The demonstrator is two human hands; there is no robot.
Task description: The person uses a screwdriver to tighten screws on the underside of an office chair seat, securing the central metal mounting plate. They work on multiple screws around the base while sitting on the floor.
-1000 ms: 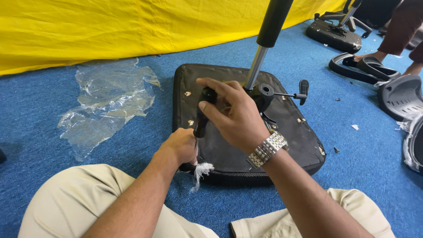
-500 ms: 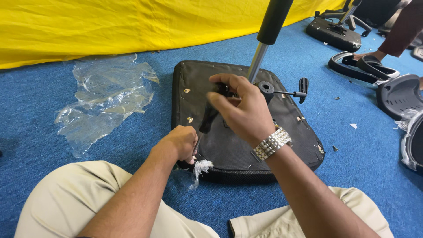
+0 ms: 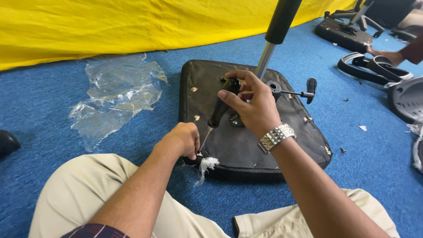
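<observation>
A black chair seat (image 3: pixel 246 141) lies upside down on blue carpet, with a gas-lift column (image 3: pixel 274 39) rising from its mechanism and a lever (image 3: pixel 304 90) sticking out to the right. My right hand (image 3: pixel 251 103), a metal watch on its wrist, grips the black handle of a screwdriver (image 3: pixel 220 110) that slants down to the seat's near left corner. My left hand (image 3: pixel 180 140) rests at that corner, fingers closed around the screwdriver's tip where it meets the seat. A white tuft of stuffing (image 3: pixel 206 165) hangs from the seat edge just below it.
Crumpled clear plastic wrap (image 3: pixel 116 94) lies left of the seat. A yellow sheet (image 3: pixel 132 26) runs along the back. More black chair parts (image 3: pixel 374 66) lie at the right, where another person's hand (image 3: pixel 390 56) reaches. A dark shoe (image 3: pixel 6 143) sits at far left.
My right hand has shifted on the screwdriver handle, turning it slightly. The left hand has stayed at the seat's near corner.
</observation>
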